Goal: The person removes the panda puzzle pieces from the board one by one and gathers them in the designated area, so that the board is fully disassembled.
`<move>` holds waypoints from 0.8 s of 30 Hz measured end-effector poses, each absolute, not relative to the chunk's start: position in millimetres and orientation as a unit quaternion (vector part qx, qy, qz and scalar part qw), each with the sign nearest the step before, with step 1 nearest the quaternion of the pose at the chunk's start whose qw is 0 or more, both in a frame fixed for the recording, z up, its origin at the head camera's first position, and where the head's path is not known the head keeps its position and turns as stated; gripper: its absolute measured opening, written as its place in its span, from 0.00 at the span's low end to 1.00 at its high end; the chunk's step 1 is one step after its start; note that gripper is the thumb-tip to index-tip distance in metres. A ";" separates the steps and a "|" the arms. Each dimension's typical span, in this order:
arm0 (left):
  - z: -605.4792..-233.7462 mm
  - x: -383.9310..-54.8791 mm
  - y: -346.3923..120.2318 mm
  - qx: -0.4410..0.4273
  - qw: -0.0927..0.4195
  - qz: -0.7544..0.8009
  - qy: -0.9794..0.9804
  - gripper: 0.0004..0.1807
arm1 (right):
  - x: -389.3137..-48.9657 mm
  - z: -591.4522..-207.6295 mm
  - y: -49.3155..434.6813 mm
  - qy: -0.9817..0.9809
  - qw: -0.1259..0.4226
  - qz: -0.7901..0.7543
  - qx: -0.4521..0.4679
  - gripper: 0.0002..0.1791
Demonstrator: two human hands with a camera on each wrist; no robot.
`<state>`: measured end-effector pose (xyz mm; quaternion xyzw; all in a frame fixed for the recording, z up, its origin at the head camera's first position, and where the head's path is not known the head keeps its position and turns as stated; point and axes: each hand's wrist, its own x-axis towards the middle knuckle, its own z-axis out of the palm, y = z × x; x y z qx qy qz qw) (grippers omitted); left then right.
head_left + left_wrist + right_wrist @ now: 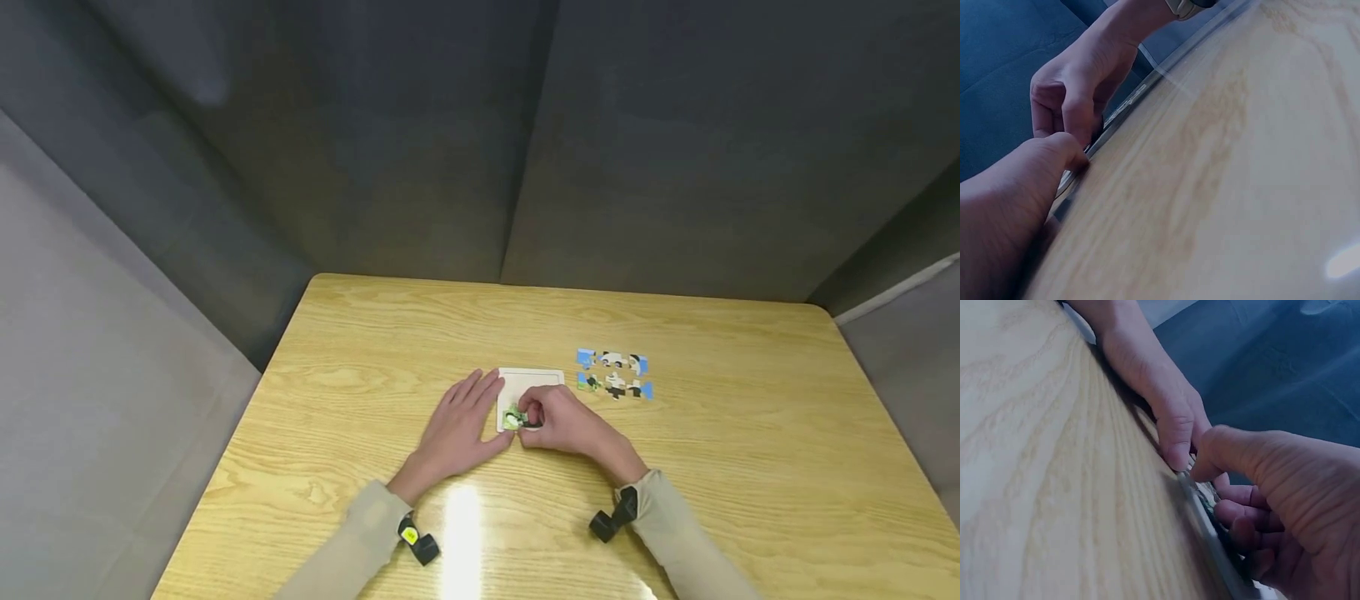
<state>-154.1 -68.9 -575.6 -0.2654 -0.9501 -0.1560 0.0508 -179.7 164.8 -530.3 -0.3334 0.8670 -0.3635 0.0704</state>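
Note:
A white puzzle tray (517,381) with a raised rim lies on the table. In its lower left corner sits a green, white and black jigsaw piece (512,420). My left hand (457,427) lies along the tray's left side, fingers extended and thumb at the lower corner. Over the tray's lower right part, my right hand (562,421) curls its fingers and pinches a dark jigsaw piece (532,424) beside the green one. Fingers mostly cover that dark piece. In the right wrist view, the left thumb (1177,440) touches the tray edge near the right hand (1297,494).
Several loose jigsaw pieces (615,385) in blue, white, black and green lie in two rows to the right of the tray. The wooden table (360,358) ends at a dark curtain (412,167) behind. Grey panels (97,333) flank the sides.

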 end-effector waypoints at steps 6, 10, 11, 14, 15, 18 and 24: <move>-575.4 -156.6 -67.4 -0.266 0.041 -0.159 -0.950 0.47 | -181.3 -519.7 178.3 0.869 0.070 -0.371 -0.319 0.13; -576.2 -157.1 -66.7 -0.264 0.041 -0.158 -0.951 0.47 | -180.4 -520.3 195.9 0.881 0.049 -0.364 -0.297 0.13; -576.4 -156.8 -66.5 -0.263 0.039 -0.158 -0.951 0.48 | -179.4 -521.6 200.8 0.884 0.045 -0.363 -0.292 0.13; -576.6 -156.0 -65.4 -0.261 0.035 -0.157 -0.952 0.48 | -175.6 -527.0 216.7 0.892 0.044 -0.359 -0.273 0.14; -576.5 -156.0 -65.1 -0.261 0.033 -0.157 -0.952 0.48 | -174.4 -528.5 221.5 0.894 0.044 -0.357 -0.265 0.14; -576.6 -157.1 -64.7 -0.262 0.034 -0.154 -0.952 0.48 | -172.0 -532.7 234.1 0.903 0.036 -0.348 -0.247 0.14; -579.1 -160.3 -63.5 -0.265 0.038 -0.152 -0.951 0.48 | -173.4 -539.3 252.0 0.915 0.019 -0.335 -0.226 0.14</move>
